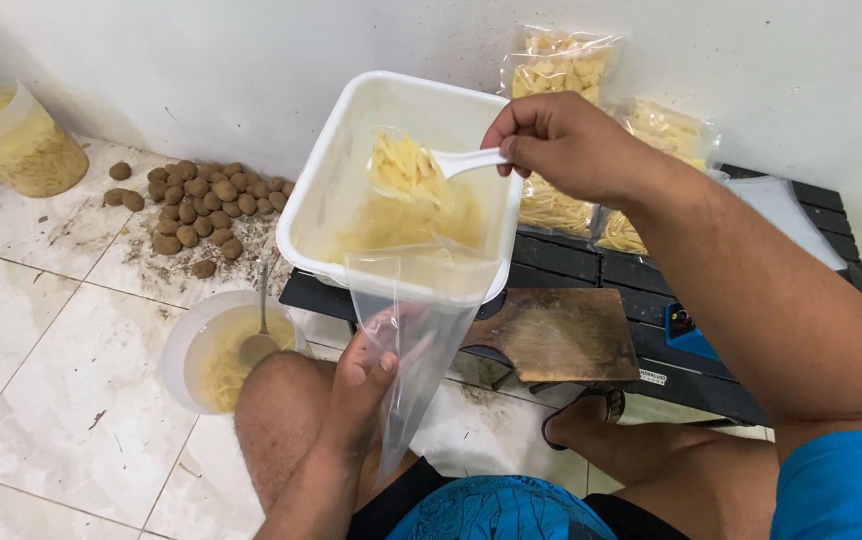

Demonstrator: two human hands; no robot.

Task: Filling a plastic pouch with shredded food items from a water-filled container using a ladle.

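Operator: Clear thin plastic bag (pixel 416 340), handling properties and location?

Technician: It hangs below the tilted white rectangular plastic tub (pixel 351 190), mouth held open against the tub's lower rim. Judged light, limp and slippery; take hold at the upper edge, where the left hand (pixel 361 385) is closed on the film. The pale yellow shredded strips (pixel 406 180) in the tub look soft, moist and breakable.

Operator: Right hand?

Technician: The right hand (pixel 561 140) is closed on the handle of a white plastic spoon (pixel 461 162), bowl in the strips.

Operator: Anything unclear?

Technician: The spoon bowl is hidden under the strips. What supports the tub cannot be told. The bag's lower end runs behind the knee, and its fill cannot be made out.
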